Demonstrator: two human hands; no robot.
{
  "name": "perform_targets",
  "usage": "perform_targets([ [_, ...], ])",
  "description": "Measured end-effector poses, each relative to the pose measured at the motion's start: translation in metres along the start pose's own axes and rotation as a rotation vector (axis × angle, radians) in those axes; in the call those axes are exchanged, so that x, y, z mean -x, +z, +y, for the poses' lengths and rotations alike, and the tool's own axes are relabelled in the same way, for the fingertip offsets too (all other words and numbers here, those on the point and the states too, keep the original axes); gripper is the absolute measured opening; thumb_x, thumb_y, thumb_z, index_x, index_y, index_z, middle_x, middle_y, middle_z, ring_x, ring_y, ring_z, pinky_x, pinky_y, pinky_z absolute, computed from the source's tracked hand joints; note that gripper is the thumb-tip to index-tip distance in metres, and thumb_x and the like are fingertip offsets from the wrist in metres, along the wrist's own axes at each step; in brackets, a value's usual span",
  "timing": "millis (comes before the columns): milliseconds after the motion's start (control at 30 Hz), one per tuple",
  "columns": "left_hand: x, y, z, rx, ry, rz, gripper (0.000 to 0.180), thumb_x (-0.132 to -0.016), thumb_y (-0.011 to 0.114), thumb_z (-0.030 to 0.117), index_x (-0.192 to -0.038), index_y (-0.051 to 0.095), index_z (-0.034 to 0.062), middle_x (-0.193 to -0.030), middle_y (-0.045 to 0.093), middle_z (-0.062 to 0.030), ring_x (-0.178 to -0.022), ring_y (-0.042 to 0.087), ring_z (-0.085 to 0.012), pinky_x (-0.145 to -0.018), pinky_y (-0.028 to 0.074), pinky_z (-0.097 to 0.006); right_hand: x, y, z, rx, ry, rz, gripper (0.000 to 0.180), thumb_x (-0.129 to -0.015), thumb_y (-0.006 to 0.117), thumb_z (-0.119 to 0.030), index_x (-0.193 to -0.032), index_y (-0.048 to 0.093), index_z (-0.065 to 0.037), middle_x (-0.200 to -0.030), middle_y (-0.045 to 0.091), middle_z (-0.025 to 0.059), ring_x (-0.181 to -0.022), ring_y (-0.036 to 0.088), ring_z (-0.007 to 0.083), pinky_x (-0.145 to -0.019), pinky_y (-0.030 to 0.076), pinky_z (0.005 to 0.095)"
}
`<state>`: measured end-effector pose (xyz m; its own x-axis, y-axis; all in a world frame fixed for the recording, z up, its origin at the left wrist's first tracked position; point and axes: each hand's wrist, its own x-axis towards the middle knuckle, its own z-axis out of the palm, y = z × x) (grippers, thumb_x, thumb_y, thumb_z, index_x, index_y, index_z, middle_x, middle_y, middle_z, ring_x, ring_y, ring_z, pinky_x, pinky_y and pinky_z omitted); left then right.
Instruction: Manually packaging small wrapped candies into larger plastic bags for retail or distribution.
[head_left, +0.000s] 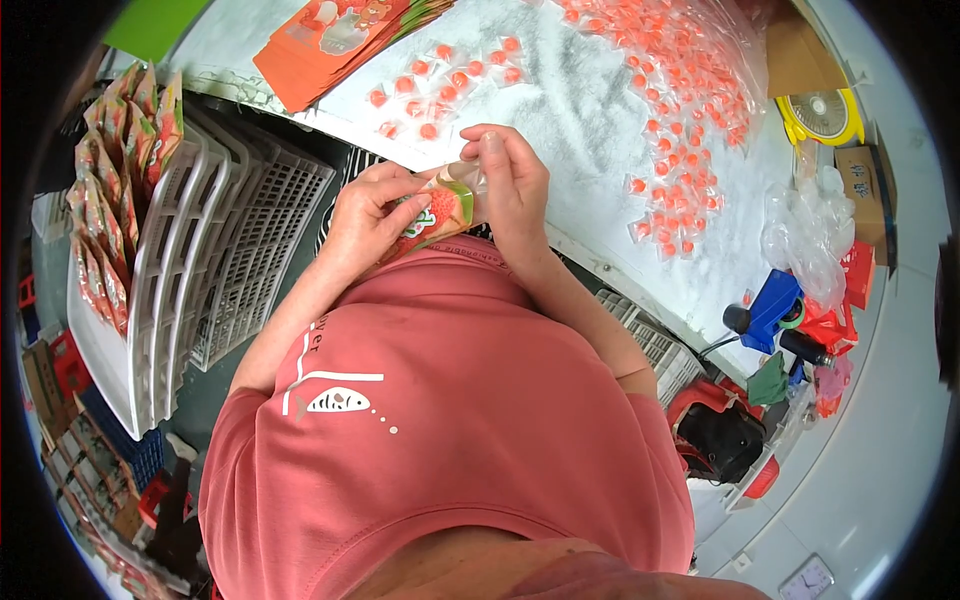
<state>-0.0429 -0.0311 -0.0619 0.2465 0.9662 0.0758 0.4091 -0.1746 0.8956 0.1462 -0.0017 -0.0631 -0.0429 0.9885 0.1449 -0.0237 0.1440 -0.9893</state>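
A small printed packaging bag (pixel 436 216), red and green with a clear upper part, is held upright just in front of my body at the table's near edge. My left hand (pixel 372 215) grips its left side, thumb across the printed front. At the clear top end, my right hand (pixel 512 188) has its fingers bent and closed on the bag's right edge; its fingertips are partly hidden. Beyond my hands, several individually wrapped red candies (pixel 447 92) lie loosely grouped on the white tabletop (pixel 575 130).
A large heap of the same wrapped candies (pixel 690 75) spreads across the far right. A stack of flat orange bags (pixel 330 45) lies at the far left. Filled bags (pixel 125 170) stand in stacked white crates (pixel 165 260) at left. A yellow fan (pixel 820 115) and blue tape dispenser (pixel 772 308) are at right.
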Motion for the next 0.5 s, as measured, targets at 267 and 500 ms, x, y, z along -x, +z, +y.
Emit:
perform_targets([
  [267, -0.0002, -0.0012, -0.0024, -0.015, 0.000, 0.008, 0.016, -0.086, 0.072, 0.007, -0.101, 0.074, 0.0026, -0.088, 0.066, -0.0087, -0.082, 0.064, -0.0213, -0.070, 0.051, -0.031, -0.0013, 0.0034, 0.0012, -0.124, 0.034, -0.008, 0.025, -0.105, 0.051, -0.024, -0.105, 0.062, -0.002, -0.091, 0.064, 0.0042, -0.090, 0.059, 0.0090, -0.080, 0.048, 0.0246],
  [500, -0.0014, -0.0022, -0.0011, 0.001, 0.003, 0.005, 0.016, -0.086, 0.073, 0.007, -0.102, 0.074, 0.0028, -0.087, 0.066, -0.0077, -0.081, 0.063, -0.0204, -0.069, 0.050, -0.031, -0.0025, 0.0005, 0.0077, 0.099, 0.024, -0.086, 0.024, -0.105, 0.049, -0.022, -0.111, 0.060, -0.002, -0.096, 0.064, 0.0058, -0.092, 0.060, 0.0106, -0.083, 0.049, 0.0255],
])
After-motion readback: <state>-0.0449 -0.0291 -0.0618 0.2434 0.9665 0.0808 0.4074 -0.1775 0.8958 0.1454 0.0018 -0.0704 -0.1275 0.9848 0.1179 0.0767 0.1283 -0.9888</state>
